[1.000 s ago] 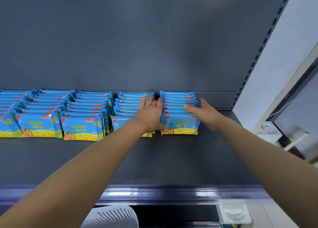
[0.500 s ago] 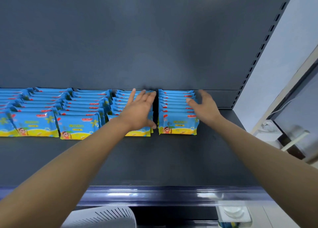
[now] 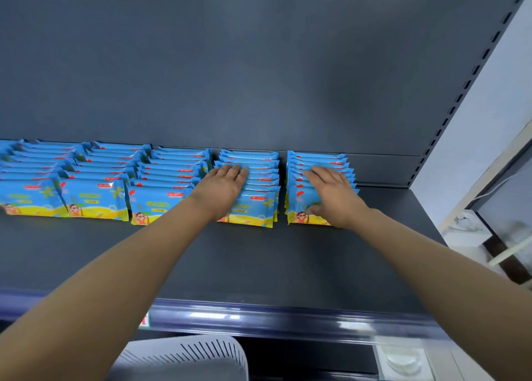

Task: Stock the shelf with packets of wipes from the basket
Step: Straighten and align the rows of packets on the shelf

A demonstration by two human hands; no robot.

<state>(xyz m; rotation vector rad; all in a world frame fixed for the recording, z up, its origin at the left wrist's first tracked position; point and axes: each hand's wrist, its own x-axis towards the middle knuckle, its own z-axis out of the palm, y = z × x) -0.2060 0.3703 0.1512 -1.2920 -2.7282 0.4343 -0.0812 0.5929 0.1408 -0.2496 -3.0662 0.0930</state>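
Blue and yellow packets of wipes stand in several rows at the back of the dark grey shelf (image 3: pixel 259 259). My left hand (image 3: pixel 221 189) lies flat, fingers together, on top of the second row from the right (image 3: pixel 259 179). My right hand (image 3: pixel 331 193) lies flat with fingers spread on the rightmost row (image 3: pixel 319 162). Neither hand grips a packet. The white slotted basket (image 3: pixel 184 357) shows at the bottom edge, below the shelf front.
More rows of wipes (image 3: pixel 95 179) fill the shelf to the left. A slotted upright (image 3: pixel 460 93) bounds the shelf on the right, with bare shelf right of the last row. A glossy price rail (image 3: pixel 259 317) runs along the front edge.
Both hands have shifted from the sides of the rightmost row onto the tops of the rows: the left onto the second row from the right, the right onto the rightmost row.
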